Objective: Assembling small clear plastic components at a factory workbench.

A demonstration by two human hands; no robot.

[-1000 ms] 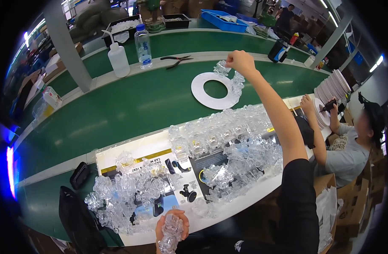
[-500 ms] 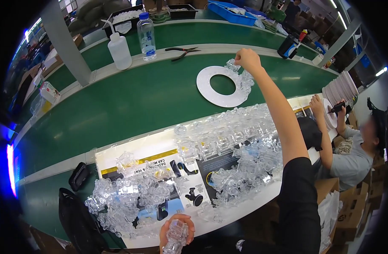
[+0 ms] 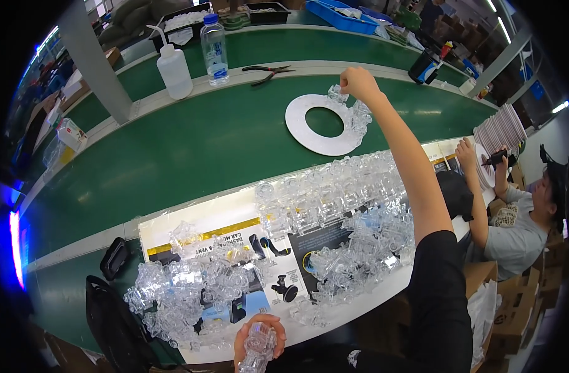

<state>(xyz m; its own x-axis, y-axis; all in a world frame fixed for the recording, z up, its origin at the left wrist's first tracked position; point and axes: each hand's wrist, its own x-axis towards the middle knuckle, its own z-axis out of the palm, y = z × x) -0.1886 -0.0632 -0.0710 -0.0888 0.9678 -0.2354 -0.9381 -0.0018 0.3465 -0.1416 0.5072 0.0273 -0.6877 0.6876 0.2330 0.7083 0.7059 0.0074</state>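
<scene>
The right arm [image 3: 415,186] is bare up to a short black sleeve [image 3: 443,298] at the upper arm. Both hands, left hand [image 3: 256,339] and right hand [image 3: 359,84], are bare: no gloves, rings or watch show.

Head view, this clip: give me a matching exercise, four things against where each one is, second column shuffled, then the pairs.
Things:
1. white ring
2. pliers
3. squeeze bottle
4. black pouch

Places:
A. beside the water bottle, on the pale strip
B. near strip, left of the clear plastic parts
C. on the green belt, under the right hand
D. far strip, right of the water bottle

Pairs: 1-C, 2-D, 3-A, 4-B
</scene>
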